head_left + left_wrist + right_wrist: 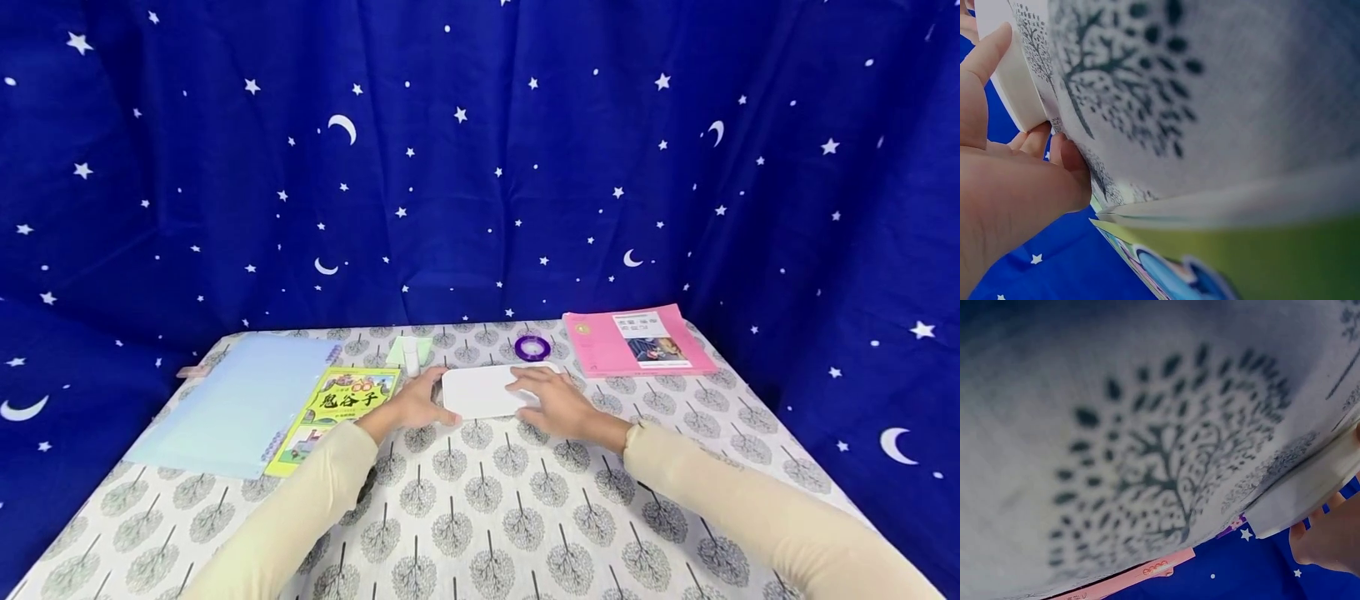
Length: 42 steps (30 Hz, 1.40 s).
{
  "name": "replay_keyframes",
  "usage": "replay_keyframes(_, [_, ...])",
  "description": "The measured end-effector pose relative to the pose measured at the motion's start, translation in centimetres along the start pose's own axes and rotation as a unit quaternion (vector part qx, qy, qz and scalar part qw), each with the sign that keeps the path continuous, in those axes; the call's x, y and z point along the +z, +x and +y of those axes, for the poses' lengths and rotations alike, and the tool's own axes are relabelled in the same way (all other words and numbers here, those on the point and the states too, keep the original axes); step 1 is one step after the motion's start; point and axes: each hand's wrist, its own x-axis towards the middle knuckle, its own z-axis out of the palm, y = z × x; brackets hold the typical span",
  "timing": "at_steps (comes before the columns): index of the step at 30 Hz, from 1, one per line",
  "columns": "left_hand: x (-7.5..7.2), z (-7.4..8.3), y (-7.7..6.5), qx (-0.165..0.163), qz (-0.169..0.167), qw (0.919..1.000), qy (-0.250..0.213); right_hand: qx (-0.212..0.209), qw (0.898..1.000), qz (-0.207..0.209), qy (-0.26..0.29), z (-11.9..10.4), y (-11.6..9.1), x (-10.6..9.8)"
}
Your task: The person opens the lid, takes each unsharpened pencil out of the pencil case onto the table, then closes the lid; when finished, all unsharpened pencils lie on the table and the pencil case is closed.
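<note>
A white, flat box with rounded corners (pixel 476 392) lies in the middle of the patterned tablecloth, between both hands. At its left end my left hand (pixel 417 402) grips it, the thumb at the near corner and the fingers at the far one. The left wrist view shows the box's pale side (pixel 1019 94) between that thumb and the fingertips. From the right, my right hand (pixel 558 406) holds the other end, with bent fingers over the top and the thumb low at the near edge. The right wrist view catches the box's side (pixel 1300 494) beside the fingers.
On the left lie a pale blue folder (pixel 232 400) and a yellow-green book (pixel 352 398). Behind the left hand, a small white tube (pixel 411 358) overlaps a green paper pad (pixel 425 348). A purple tape roll (pixel 532 348) sits behind the box; a pink book (pixel 600 346) lies back right.
</note>
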Motion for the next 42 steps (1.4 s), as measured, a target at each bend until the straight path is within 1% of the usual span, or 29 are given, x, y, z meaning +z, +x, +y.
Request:
replay_keyframes(6, [-0.1,0.3,-0.1,-0.003,0.001,1.0,0.001,-0.006,1.0,0.012,-0.025,0.0,0.1,0.1])
replay_keyframes(10, [0.0,0.6,-0.2,-0.006,0.002,1.0,-0.007,-0.003,1.0,0.011,-0.024,-0.1,0.0,0.2])
replay_keyframes(17, [0.0,1.0,-0.5,-0.027,-0.005,0.9995,-0.016,0.01,1.0,0.003,-0.019,-0.1,-0.1,0.4])
replay_keyframes(21, [0.0,1.1,-0.6,-0.031,-0.002,0.9993,-0.019,0.012,1.0,0.0,-0.015,-0.1,0.0,0.4])
replay_keyframes(24, [0.0,1.0,-0.7,-0.035,-0.004,0.9986,-0.04,0.009,1.0,0.002,-0.02,-0.1,0.0,0.4])
replay_keyframes(28, [0.1,0.9,-0.8,-0.036,-0.007,0.9958,-0.084,0.003,0.999,0.005,-0.032,0.1,0.1,0.3])
replay_keyframes(31, [0.1,0.9,-0.8,-0.035,-0.003,0.995,-0.093,-0.003,0.999,0.005,-0.037,0.1,0.1,0.2])
replay_keyframes(38, [0.4,1.4,-0.6,-0.049,0.009,0.9962,-0.072,0.003,0.999,-0.003,-0.044,0.0,0.1,0.3])
replay_keyframes(42, [0.5,1.7,-0.4,-0.058,0.017,0.9965,-0.059,-0.002,0.999,-0.001,-0.041,-0.1,0.0,0.2])
